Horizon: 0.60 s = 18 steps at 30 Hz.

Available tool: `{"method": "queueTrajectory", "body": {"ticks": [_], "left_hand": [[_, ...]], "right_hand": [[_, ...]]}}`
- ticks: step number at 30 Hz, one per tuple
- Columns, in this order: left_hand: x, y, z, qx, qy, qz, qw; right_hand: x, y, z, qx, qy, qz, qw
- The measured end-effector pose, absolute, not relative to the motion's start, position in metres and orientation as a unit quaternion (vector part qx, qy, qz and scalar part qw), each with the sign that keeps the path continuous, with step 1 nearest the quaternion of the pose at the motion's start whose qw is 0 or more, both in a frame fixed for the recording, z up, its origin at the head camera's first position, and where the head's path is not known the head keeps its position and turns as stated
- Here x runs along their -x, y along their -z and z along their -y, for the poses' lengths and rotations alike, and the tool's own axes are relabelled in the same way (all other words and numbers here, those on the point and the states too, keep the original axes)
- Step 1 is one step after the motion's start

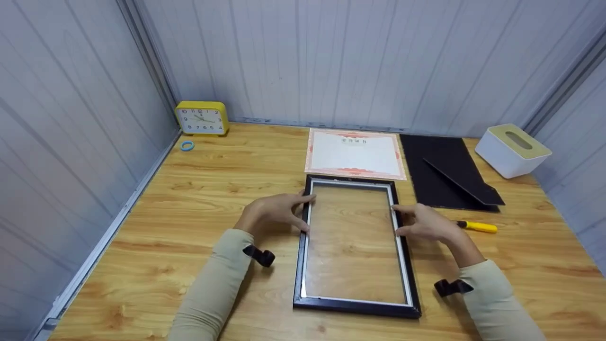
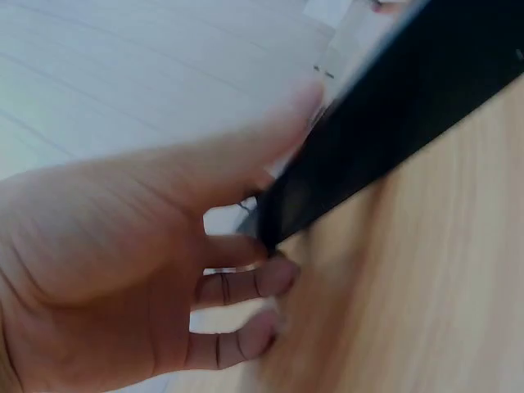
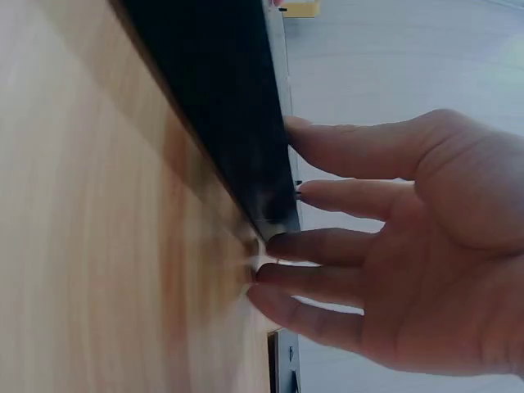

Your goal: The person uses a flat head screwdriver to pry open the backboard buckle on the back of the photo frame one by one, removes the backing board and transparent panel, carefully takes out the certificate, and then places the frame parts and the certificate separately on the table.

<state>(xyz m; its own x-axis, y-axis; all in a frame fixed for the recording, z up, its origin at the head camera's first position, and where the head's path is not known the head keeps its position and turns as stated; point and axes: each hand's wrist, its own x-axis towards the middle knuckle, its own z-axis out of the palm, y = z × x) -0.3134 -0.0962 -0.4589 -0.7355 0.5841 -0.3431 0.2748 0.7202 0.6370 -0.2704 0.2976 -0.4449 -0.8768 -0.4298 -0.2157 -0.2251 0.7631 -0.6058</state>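
A black picture frame (image 1: pixel 357 310) with a pale inner border lies upright-lengthwise on the wooden table, a clear pane (image 1: pixel 352 246) showing inside it. From the left, my left hand (image 1: pixel 279 208) grips its long side, thumb and a finger reaching onto the inner border. In the left wrist view, the other fingers (image 2: pixel 233 340) bend in at the frame's lower edge. My right hand (image 1: pixel 423 222) holds the opposite long side. The right wrist view has its thumb (image 3: pixel 352 150) on the frame's upper edge and other fingertips by the lower edge.
Behind the frame lies a red-bordered certificate (image 1: pixel 352 154). To its right is a black backing board (image 1: pixel 435 147) with a raised flap, and a yellow-handled screwdriver (image 1: pixel 479 227). A tissue box (image 1: pixel 506 156), a yellow clock (image 1: pixel 202 119) and a blue ring (image 1: pixel 187 146) stand farther out.
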Motion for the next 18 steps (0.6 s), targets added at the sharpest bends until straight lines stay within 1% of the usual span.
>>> {"method": "queueTrajectory", "body": {"ticks": [4,11,14,18], "left_hand": [[0.3128,0.4596,0.0982,-0.251,-0.283,-0.886,0.268],[0.3117,0.4582,0.0966,-0.231,-0.287,-0.889,0.273],[0.3114,0.4576,0.0948,-0.228,-0.291,-0.89,0.268],[0.3101,0.4592,0.0937,-0.222,-0.296,-0.89,0.265]], "right_hand": [[0.2723,0.4459,-0.2925,0.181,0.3,-0.919,0.18],[0.2708,0.448,-0.2884,0.152,0.317,-0.922,0.16],[0.2717,0.4468,-0.29,0.123,0.384,-0.901,0.158],[0.2746,0.4478,-0.2937,0.064,0.543,-0.82,0.172]]}}
